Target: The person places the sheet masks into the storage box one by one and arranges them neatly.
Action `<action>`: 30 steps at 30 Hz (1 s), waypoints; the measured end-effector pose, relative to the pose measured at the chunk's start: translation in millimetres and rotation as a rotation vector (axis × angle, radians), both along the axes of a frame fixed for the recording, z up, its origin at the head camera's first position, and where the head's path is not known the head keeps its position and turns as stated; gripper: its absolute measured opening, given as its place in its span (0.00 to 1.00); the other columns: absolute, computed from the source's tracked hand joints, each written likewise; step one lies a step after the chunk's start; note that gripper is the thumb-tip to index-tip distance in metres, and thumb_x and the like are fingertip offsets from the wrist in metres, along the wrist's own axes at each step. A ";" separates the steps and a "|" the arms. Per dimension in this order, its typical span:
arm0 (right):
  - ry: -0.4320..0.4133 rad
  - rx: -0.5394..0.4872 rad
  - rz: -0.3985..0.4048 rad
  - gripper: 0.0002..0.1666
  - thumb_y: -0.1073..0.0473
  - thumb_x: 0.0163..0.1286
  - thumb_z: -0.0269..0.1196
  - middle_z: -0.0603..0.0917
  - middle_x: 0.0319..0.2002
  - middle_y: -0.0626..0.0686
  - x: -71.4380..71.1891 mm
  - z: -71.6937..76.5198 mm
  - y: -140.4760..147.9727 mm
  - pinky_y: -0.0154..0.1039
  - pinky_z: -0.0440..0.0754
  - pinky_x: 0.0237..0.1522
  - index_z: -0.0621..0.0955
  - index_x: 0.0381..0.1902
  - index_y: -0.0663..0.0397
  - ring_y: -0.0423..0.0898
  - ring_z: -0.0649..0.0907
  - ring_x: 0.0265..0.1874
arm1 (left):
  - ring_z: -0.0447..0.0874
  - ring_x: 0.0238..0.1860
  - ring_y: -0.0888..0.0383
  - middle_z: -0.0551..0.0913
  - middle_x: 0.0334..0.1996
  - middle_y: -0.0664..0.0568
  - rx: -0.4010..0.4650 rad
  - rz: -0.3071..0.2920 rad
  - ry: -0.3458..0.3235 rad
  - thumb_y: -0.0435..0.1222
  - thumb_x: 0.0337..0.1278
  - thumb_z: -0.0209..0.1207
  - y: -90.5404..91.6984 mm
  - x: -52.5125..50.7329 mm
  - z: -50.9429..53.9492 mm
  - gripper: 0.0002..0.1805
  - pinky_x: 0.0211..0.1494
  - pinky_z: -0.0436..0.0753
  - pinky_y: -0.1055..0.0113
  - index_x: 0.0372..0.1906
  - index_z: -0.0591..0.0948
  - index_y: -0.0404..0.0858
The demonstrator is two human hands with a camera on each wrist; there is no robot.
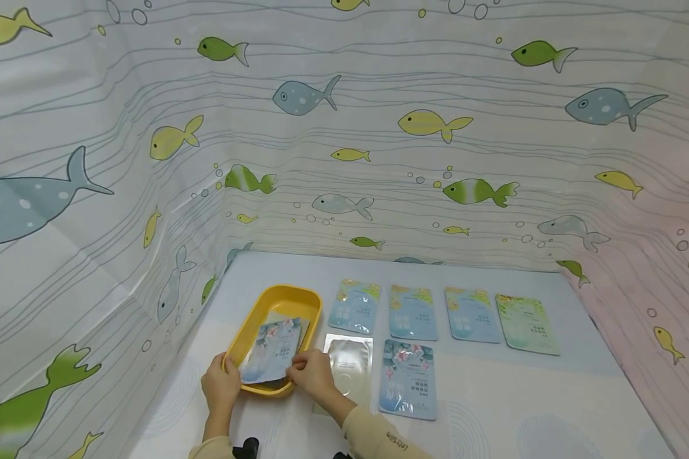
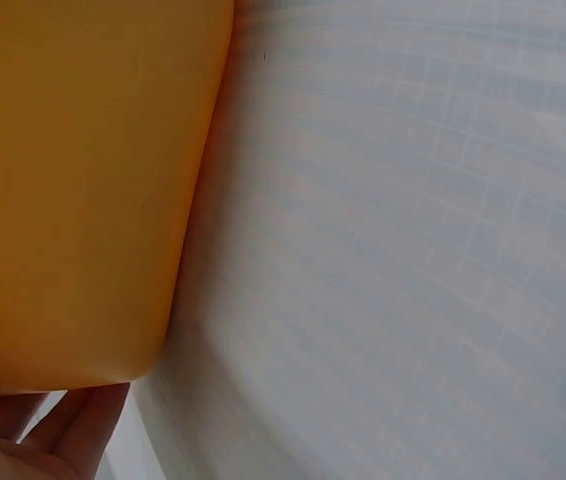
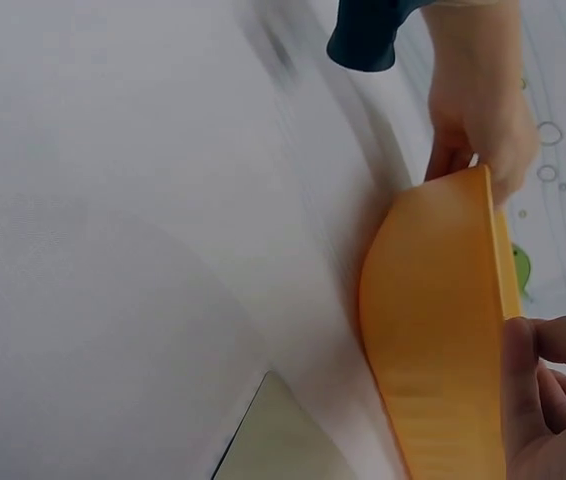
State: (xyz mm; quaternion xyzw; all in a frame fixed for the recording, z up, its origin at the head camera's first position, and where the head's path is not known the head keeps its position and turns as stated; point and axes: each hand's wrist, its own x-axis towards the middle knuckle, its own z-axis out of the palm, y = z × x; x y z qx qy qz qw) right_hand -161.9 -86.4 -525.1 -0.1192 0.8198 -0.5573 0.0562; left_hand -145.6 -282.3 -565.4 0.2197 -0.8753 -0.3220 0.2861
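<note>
A yellow plastic tray (image 1: 319,312) stands at the left of the table, several flat sachets stacked inside. My left hand (image 1: 221,386) grips its near left corner, thumb at the rim and fingers against the outer wall, as the left wrist view shows under the tray (image 2: 83,200). On top of the stack is a pale blue floral face mask sachet (image 1: 272,350), tilted. My right hand (image 1: 314,376) pinches that sachet's right edge just over the tray's right rim. In the right wrist view the thumb and index finger (image 3: 563,345) meet there; what lies between them is hidden.
Right of the tray lies a silvery, shiny sachet (image 1: 347,370), beside a blue floral sachet (image 1: 407,379). A back row holds blue sachets (image 1: 354,307), (image 1: 413,312), (image 1: 473,315) and a green sachet (image 1: 528,324). Fish-patterned sheeting (image 1: 344,178) walls the table.
</note>
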 end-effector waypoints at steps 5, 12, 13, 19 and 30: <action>-0.033 -0.068 0.015 0.12 0.71 0.51 0.67 0.86 0.21 0.53 0.2 -0.7 2.4 0.27 0.78 0.21 0.82 0.34 0.75 0.38 0.83 0.17 | 0.76 0.37 0.25 0.80 0.37 0.24 0.006 -0.005 -0.026 0.27 0.59 0.47 -0.8 -0.5 -0.4 0.14 0.41 0.72 0.39 0.42 0.77 0.20; -0.049 -0.139 0.096 0.13 0.69 0.52 0.68 0.86 0.25 0.55 -0.1 2.3 13.8 0.27 0.79 0.25 0.83 0.36 0.73 0.39 0.84 0.22 | 0.76 0.38 0.25 0.79 0.38 0.24 0.017 0.003 -0.035 0.27 0.60 0.47 -0.1 -0.4 0.0 0.14 0.43 0.72 0.39 0.43 0.77 0.20; -0.036 -0.152 0.104 0.13 0.69 0.52 0.68 0.86 0.26 0.55 -0.3 2.6 16.7 0.26 0.79 0.25 0.83 0.36 0.73 0.39 0.84 0.23 | 0.76 0.38 0.25 0.79 0.38 0.24 0.016 0.005 -0.034 0.27 0.59 0.47 0.0 -0.2 0.3 0.14 0.43 0.72 0.39 0.43 0.77 0.20; 0.113 -0.102 0.071 0.08 0.69 0.53 0.68 0.85 0.26 0.57 -3.6 3.2 44.5 0.27 0.78 0.27 0.83 0.31 0.70 0.41 0.83 0.24 | 0.76 0.37 0.25 0.79 0.37 0.24 0.007 0.000 -0.018 0.27 0.59 0.47 1.0 0.2 1.4 0.14 0.41 0.72 0.39 0.42 0.77 0.19; 0.177 0.058 0.044 0.09 0.66 0.54 0.69 0.85 0.26 0.53 -10.6 -7.6 95.6 0.29 0.79 0.29 0.83 0.30 0.68 0.41 0.83 0.24 | 0.75 0.39 0.24 0.79 0.39 0.24 0.039 0.008 -0.044 0.28 0.60 0.46 1.3 1.4 2.9 0.15 0.43 0.71 0.39 0.43 0.76 0.19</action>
